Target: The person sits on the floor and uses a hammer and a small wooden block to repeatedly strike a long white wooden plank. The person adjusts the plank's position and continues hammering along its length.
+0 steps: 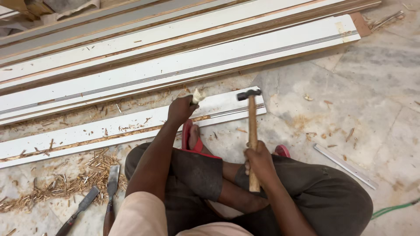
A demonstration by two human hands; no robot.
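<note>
I squat on the floor over a white board (87, 131) with a chipped wooden groove along it. My left hand (181, 109) grips a chisel (197, 96) whose pale handle top sticks up above the fist, its blade set on the board. My right hand (259, 159) is closed round the wooden handle of a hammer (252, 131). The dark steel hammer head is raised just right of the chisel top, apart from it. A foot in a red sandal (190, 137) rests against the board's near edge.
Several long white boards (175, 65) lie stacked beyond. Wood chips (70, 181) are heaped at the left, beside two spare chisels (111, 192) on the marble floor. A thin white strip (345, 166) lies at the right, a green hose (393, 209) beyond it.
</note>
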